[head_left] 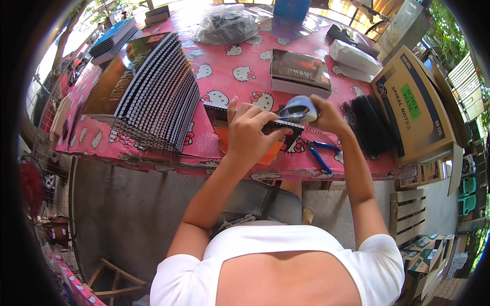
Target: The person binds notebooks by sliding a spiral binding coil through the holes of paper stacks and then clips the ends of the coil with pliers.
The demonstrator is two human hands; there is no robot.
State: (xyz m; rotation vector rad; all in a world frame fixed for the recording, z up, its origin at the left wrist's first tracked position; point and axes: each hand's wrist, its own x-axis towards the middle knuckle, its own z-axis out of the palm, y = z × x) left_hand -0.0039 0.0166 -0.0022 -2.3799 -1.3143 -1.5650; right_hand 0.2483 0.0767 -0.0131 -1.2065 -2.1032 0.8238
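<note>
My left hand (250, 130) grips a dark-covered notebook (219, 121) with some orange on it, standing tilted near the table's front edge. Thumb and fingers pinch its upper edge, where a row of binding holes or loops shows. My right hand (326, 116) is closed around a rounded blue-and-white object with a hollow middle (302, 108), whose exact kind I cannot make out. Its left end meets the notebook's bound edge. Just right of the notebook lie blue-handled pliers (321, 157). Further right is a bundle of black plastic spiral coils (370, 126).
A tall stack of spiral-bound notebooks (153, 97) stands at left, with blue-covered books (113, 40) behind. Another book stack (300, 71) sits beyond my hands. A clear plastic bag (227, 25) lies at the back. An open cardboard box (416, 107) borders the pink table (235, 92) at right.
</note>
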